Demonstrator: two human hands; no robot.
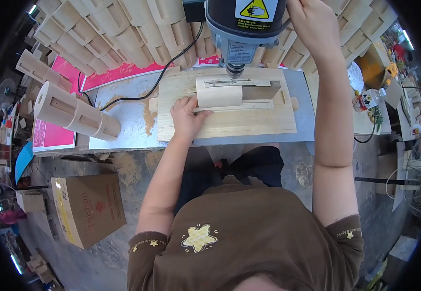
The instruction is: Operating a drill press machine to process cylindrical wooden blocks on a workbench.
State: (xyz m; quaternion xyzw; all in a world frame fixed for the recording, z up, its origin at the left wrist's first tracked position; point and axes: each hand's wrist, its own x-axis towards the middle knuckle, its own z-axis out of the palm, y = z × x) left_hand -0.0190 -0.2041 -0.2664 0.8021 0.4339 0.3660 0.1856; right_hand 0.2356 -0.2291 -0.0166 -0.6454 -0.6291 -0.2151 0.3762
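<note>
Cylinder [219,97] on jig board [230,125], under drill chuck [235,72]; left hand [187,119] half-spread at its left end, grip impossible to tell; right hand [316,24] curled beside drill press [242,36], hold cropped from view; apparently mid-drilling or lining-up; next, probably needing steady bracing.

drill [239,43] abv board [239,125], cable [171,61] L, R-front free

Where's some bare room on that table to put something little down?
Along the front of the wooden board, right of the left hand. Also the tabletop between that board and the left tube stack, though sawdust lies there. Crowded: the back, full of packed tubes, and under the drill.
</note>
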